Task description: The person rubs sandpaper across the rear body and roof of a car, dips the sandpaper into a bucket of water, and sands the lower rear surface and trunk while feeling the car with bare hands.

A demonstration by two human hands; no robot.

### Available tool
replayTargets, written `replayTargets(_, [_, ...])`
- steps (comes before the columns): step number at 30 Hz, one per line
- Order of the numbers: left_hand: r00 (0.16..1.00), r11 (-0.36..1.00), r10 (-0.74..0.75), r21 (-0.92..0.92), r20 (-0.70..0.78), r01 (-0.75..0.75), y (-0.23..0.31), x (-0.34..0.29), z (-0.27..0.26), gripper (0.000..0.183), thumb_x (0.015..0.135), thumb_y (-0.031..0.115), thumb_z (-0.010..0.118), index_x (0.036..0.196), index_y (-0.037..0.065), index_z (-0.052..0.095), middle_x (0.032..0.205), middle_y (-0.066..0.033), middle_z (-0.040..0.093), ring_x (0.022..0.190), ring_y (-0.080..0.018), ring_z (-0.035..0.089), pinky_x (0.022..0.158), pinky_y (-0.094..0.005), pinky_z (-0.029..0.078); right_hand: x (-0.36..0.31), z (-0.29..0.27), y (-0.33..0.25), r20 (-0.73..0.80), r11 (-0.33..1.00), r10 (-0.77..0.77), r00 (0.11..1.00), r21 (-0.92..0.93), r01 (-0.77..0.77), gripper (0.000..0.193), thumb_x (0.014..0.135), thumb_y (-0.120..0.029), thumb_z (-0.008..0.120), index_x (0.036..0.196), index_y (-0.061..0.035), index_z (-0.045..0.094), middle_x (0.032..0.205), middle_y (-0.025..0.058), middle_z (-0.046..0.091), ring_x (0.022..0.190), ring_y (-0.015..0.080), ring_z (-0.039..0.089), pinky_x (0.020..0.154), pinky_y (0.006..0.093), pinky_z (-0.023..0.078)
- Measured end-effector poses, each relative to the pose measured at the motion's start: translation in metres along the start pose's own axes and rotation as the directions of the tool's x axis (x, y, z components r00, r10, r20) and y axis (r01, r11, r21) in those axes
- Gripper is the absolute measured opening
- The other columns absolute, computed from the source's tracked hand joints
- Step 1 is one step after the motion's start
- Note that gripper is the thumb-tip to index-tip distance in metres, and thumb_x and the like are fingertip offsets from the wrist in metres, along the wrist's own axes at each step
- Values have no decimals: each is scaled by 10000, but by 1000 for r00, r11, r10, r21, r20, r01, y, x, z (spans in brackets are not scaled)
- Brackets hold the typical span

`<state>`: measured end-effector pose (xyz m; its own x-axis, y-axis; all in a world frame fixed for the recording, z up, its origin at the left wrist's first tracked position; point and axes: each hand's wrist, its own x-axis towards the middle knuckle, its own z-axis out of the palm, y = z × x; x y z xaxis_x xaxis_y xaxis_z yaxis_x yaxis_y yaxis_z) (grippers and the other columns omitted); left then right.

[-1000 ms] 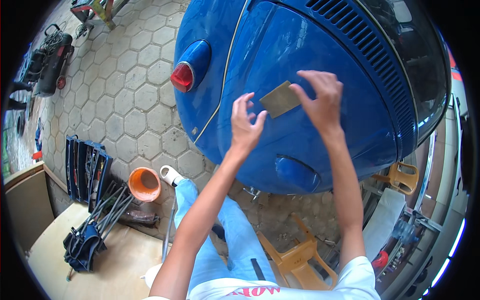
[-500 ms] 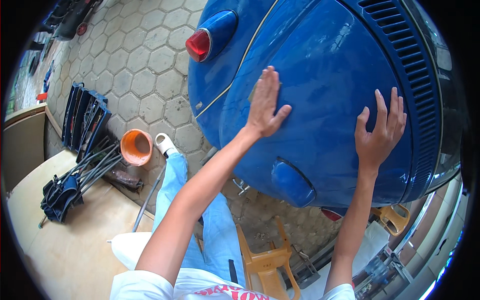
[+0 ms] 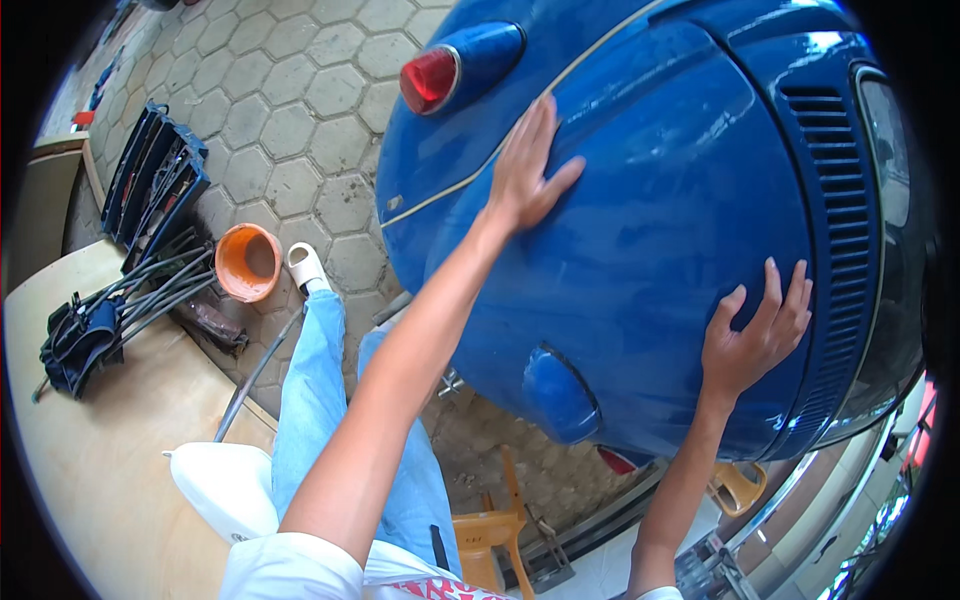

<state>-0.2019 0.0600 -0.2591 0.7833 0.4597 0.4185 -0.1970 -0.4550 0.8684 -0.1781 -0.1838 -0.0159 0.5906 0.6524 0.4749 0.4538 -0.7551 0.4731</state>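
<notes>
The rounded rear lid (image 3: 640, 250) of a blue car fills the right half of the view. My left hand (image 3: 525, 170) lies flat on it, fingers stretched and close together, thumb out, beside the beige trim strip (image 3: 450, 188) along the fender seam. Whatever may be under that palm is hidden now. Farther right, my right hand (image 3: 755, 335) rests on the lid with fingers spread and nothing in it, near the slotted air vents (image 3: 838, 200). A blue raised housing (image 3: 560, 393) sits on the lid's near side.
A red tail light (image 3: 430, 80) juts from the fender. Left on the hexagonal paving stand an orange bucket (image 3: 248, 262) and an open blue toolbox (image 3: 155, 185). A dark bundle with rods (image 3: 85, 345) lies on a wooden board (image 3: 150, 430). A yellow plastic chair (image 3: 490, 530) stands below.
My left hand has slid up toward the trim strip; the thin olive-green piece that showed beneath it is out of sight. The view has shifted, and my right hand appears lower.
</notes>
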Motion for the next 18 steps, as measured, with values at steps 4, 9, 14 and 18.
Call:
replayTargets(4, [977,978,-204,46,61,201,-8,-101,-25,867,986,478,537,1601,-16,178,1660,-248,192,1546,-386,179,1250,-452,162,-4,-1,-3,29,1000,10,1000,-7,-10,446,885,-238,608,1331,-234,599,1528,65,495,1441,271,427,1189,549,328])
replayTargets(9, [940,941,-337,-1,49,338,-11,-108,-23,998,934,638,518,1606,-8,161,1672,-223,169,1550,-396,145,1245,-508,157,-4,-1,-3,48,1000,3,999,-19,-2,463,882,-229,615,1344,-235,581,1537,82,481,1449,291,413,1185,569,323])
replayTargets(14, [973,976,-205,91,103,196,0,-15,-15,996,952,646,490,1607,-16,134,1670,-240,154,1553,-392,136,1255,-470,142,-4,-1,-5,44,1000,-16,999,-8,17,465,884,-235,614,1347,-229,577,1535,96,478,1449,304,410,1180,589,319])
replayTargets(18, [988,993,-103,72,111,95,22,29,12,985,968,621,491,1601,-35,118,1676,-243,115,1563,-377,91,1259,-471,103,0,-3,-2,35,1000,-23,999,-20,24,474,878,-233,613,1350,-220,576,1531,99,481,1447,305,412,1177,588,321])
